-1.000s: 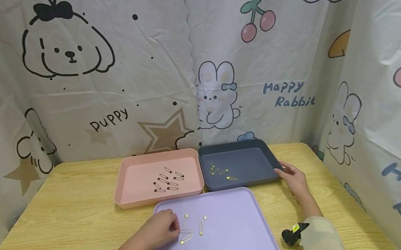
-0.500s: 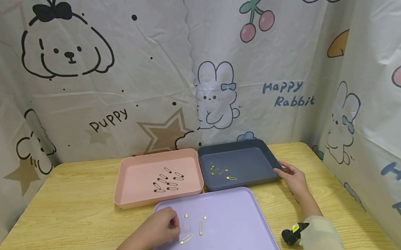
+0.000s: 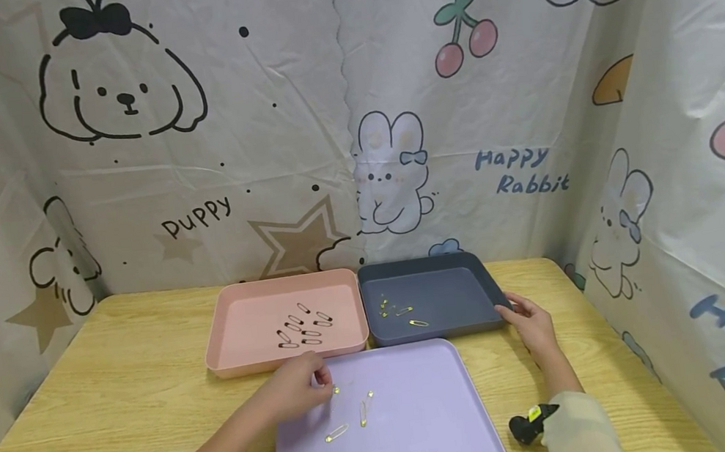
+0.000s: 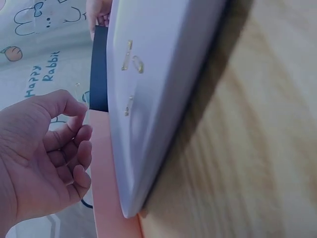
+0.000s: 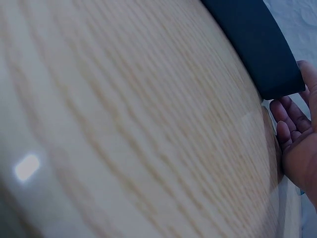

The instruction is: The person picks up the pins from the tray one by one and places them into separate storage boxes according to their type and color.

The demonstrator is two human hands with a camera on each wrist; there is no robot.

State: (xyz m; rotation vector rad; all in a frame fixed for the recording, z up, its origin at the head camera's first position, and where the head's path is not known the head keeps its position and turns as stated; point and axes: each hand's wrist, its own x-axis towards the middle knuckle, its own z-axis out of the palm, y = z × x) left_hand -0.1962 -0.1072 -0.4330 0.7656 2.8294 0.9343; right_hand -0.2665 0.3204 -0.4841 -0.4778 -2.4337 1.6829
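My left hand [image 3: 300,385] is above the lilac tray's [image 3: 423,426] far left part, thumb and forefinger pinching a gold safety pin. That pin is faint in the head view; a small gold end of the safety pin [image 4: 78,84] shows beyond the fingertips in the left wrist view. Several gold safety pins lie on the lilac tray, among them one safety pin [image 3: 337,433] near its left side and another safety pin [image 3: 364,413] to the right. My right hand [image 3: 532,326] holds the dark blue tray [image 3: 456,293] by its near right corner, thumb at the rim, fingers lower down.
A pink tray [image 3: 247,326] containing several black-ended safety pins [image 3: 310,332] stands left of the dark blue one, against it. More gold safety pins [image 3: 404,311] lie in the dark blue tray. Printed cloth [image 3: 287,138] hangs behind the wooden table [image 3: 120,384].
My left hand has picked a gold safety pin off the lilac tray and moved away from me and slightly right with it. My right hand stays at the dark blue tray.
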